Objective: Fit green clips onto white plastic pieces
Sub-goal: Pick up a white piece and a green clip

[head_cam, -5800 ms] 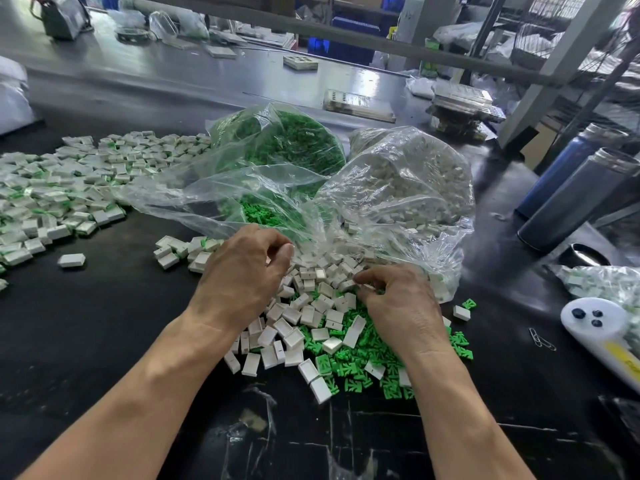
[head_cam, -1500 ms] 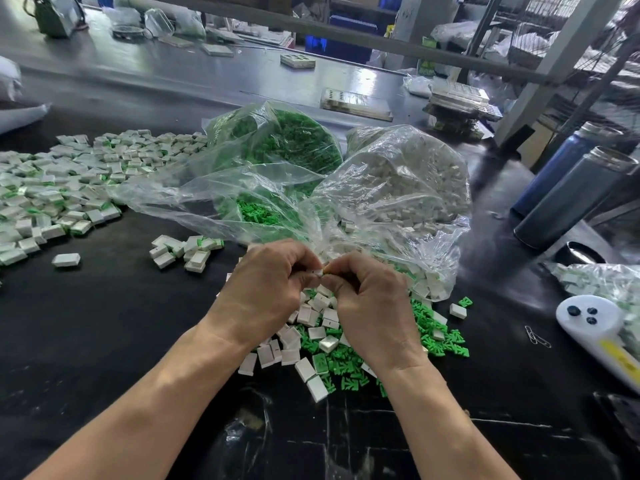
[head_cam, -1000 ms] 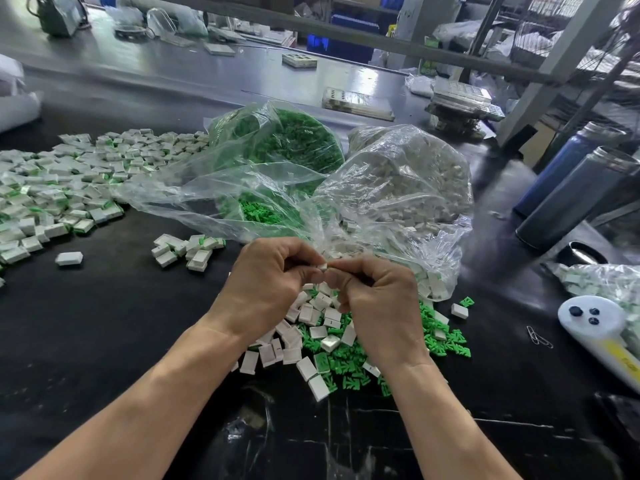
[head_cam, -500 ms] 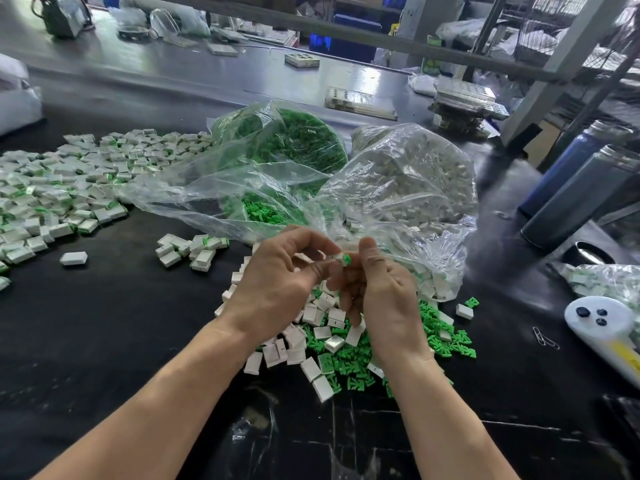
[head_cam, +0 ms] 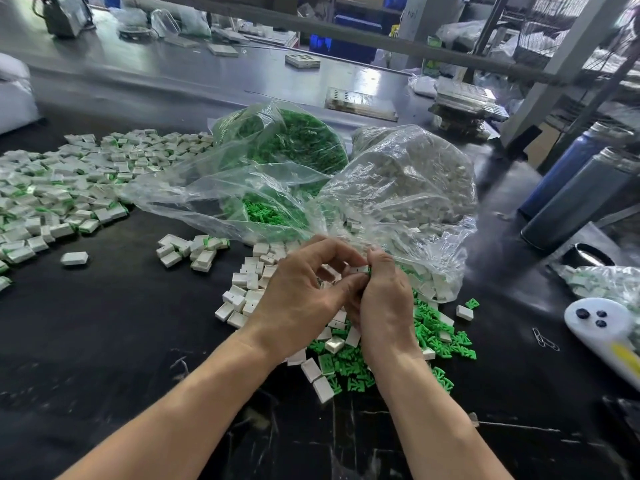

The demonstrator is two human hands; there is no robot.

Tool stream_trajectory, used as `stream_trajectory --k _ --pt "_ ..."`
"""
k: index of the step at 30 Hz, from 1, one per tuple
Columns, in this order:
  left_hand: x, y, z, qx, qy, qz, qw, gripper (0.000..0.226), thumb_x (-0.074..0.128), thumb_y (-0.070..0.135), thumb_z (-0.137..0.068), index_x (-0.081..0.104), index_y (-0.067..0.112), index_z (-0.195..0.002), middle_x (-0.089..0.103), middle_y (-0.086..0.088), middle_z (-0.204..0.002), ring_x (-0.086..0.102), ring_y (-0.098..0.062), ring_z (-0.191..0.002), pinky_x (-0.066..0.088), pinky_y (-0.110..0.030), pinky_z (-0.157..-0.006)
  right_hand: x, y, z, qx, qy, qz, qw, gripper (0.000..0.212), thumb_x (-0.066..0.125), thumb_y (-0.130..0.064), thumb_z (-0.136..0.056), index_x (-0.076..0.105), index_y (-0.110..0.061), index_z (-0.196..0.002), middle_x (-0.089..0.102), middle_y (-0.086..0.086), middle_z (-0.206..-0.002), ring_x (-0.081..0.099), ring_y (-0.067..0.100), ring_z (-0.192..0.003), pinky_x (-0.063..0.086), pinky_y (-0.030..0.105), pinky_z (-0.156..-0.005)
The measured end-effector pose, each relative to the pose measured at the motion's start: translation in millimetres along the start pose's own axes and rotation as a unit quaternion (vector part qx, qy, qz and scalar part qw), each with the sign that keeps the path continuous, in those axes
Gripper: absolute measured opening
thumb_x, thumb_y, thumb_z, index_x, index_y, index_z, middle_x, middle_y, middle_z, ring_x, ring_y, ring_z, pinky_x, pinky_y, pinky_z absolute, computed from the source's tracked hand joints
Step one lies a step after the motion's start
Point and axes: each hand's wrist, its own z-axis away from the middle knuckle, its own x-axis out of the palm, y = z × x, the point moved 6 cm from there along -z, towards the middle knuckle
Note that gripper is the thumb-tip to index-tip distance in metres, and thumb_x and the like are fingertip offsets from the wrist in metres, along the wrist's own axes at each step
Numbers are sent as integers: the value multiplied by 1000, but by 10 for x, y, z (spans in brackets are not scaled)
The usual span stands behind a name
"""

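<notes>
Both hands meet above a loose heap of white plastic pieces [head_cam: 249,282] and green clips [head_cam: 440,337] on the black table. My left hand [head_cam: 304,299] and my right hand [head_cam: 384,303] pinch one small white piece [head_cam: 358,270] between fingertips and thumbs, with a sliver of green at its right edge. Behind the hands lie an open clear bag of green clips [head_cam: 294,143] and a clear bag of white pieces [head_cam: 408,181].
A wide spread of white pieces with green clips fitted [head_cam: 62,188] covers the left of the table; a small cluster [head_cam: 190,249] lies nearer. Two dark bottles [head_cam: 581,192] stand at right, with a white handheld device [head_cam: 609,334] and a paperclip [head_cam: 545,339] near the right edge.
The hands stay together over the heap. The green clip seen between the fingertips half a second ago is now mostly hidden against the white piece.
</notes>
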Motion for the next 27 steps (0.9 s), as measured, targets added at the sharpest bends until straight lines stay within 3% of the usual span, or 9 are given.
stream_trajectory --k 6,9,15,21,25,27 --pt "24 -6 3 14 3 -12 1000 13 80 13 -89 74 20 -98 68 6 -102 68 -15 -88 56 -23 -77 -25 105 -91 -22 19 32 999 48 36 -57 -93 80 -43 -79 79 -6 -79 77 14 -81 61 50 -81" --pt "29 -7 2 13 4 -16 1000 13 80 12 -89 74 19 -98 68 5 -102 67 -14 -89 55 -20 -76 -19 99 -99 -32 15 33 999 51 35 -54 -96 81 -39 -79 79 -4 -80 78 21 -86 61 56 -87" --pt "16 3 6 10 2 -12 1000 11 79 11 -90 74 17 -99 70 2 -101 68 -15 -88 56 -22 -76 -29 52 -79 -42 25 59 997 52 33 -51 -97 81 -36 -85 80 -2 -85 78 14 -84 61 44 -81" --pt "11 11 15 7 7 -6 1000 11 79 11 -90 74 16 -98 71 1 -100 70 -16 -88 58 -23 -75 3 2 -49 -51 14 54 997 51 32 -44 -99 81 -35 -86 80 -1 -87 78 16 -87 62 45 -86" --pt "1 11 21 2 9 -4 1000 10 79 12 -90 74 16 -98 71 1 -100 70 -16 -88 59 -22 -73 9 -44 -31 -66 9 70 995 51 31 -45 -99 79 -44 -82 79 -12 -84 76 5 -83 59 21 -71" --pt "-3 16 20 2 8 -4 1000 9 79 12 -90 74 16 -97 71 1 -101 70 -16 -87 57 -20 -72 13 -68 -19 -71 8 78 994 52 31 -43 -100 79 -45 -80 78 -13 -81 75 4 -79 56 18 -66"
